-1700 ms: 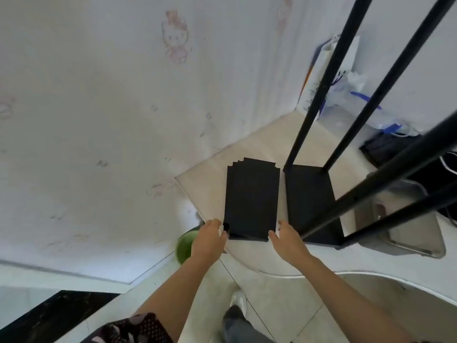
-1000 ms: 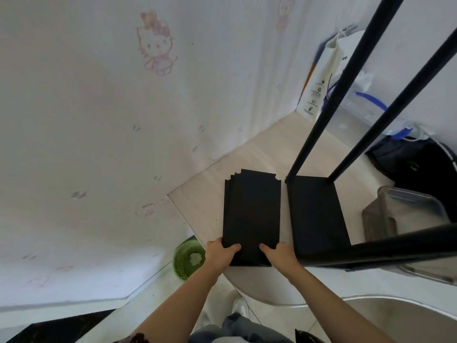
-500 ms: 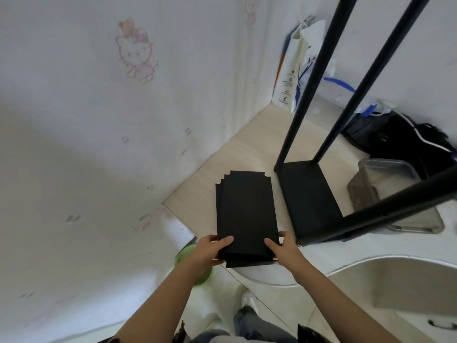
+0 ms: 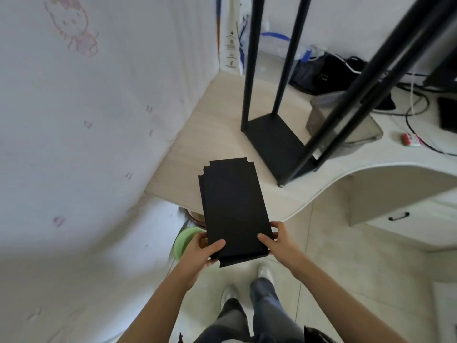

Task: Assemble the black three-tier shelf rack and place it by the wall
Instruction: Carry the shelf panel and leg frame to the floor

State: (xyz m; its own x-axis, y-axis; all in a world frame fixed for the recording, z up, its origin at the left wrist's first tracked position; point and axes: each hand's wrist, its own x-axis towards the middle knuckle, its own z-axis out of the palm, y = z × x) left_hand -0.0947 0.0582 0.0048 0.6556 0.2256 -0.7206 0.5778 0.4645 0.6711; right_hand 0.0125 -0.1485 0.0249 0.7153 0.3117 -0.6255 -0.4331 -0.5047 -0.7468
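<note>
A stack of black shelf panels (image 4: 233, 206) with notched corners is lifted off the desk, its near end over the floor. My left hand (image 4: 202, 251) grips the stack's near left corner, thumb on top. My right hand (image 4: 278, 240) grips the near right corner the same way. On the pale desk (image 4: 197, 144) stands the black rack frame (image 4: 273, 141): a bottom shelf with upright black poles rising past the camera.
The papered wall (image 4: 99, 144) runs along the left. A clear plastic box (image 4: 358, 129), cables, a dark bag (image 4: 326, 73) and a paper bag (image 4: 233, 45) lie on the desk behind the frame. A green bin (image 4: 185, 240) stands below the desk edge. My feet are on the tiled floor.
Both hands closed on the near end of the panel stack and pulled it toward me off the desk. The view has dropped and drawn back.
</note>
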